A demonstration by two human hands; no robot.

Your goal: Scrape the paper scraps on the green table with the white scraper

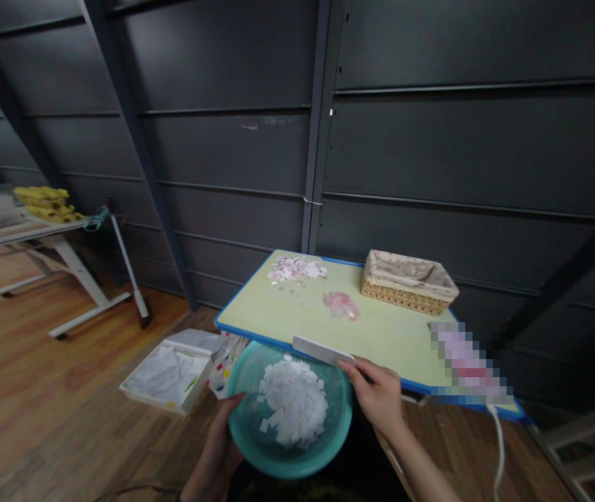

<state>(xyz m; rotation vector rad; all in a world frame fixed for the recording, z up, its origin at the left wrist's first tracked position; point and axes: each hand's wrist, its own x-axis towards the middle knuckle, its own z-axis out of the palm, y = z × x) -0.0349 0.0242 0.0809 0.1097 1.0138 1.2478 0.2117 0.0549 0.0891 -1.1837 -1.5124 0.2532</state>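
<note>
A teal plastic basin [245, 432] sits low in front of me, below the near edge of the table. It holds a heap of small white paper-like pieces [297, 404]. My left hand [224, 436] grips its left rim, thumb over the edge. In my right hand [378, 394] is a flat white bar [323, 349], held by its right end along the table's blue edge, above the basin's far rim. Whether that hand also touches the basin, I cannot tell. On the pale yellow tabletop [276, 314] lie a pile of white and pink pieces [297, 268] and a smaller pinkish pile [341, 305].
A lined wicker basket [407, 296] stands at the table's back right. A blurred-out item with a white cord [499, 446] lies on the right. A white box [166, 376] rests on the floor at left. Behind is a dark panelled wall [235, 146]; another table [20, 230] stands far left.
</note>
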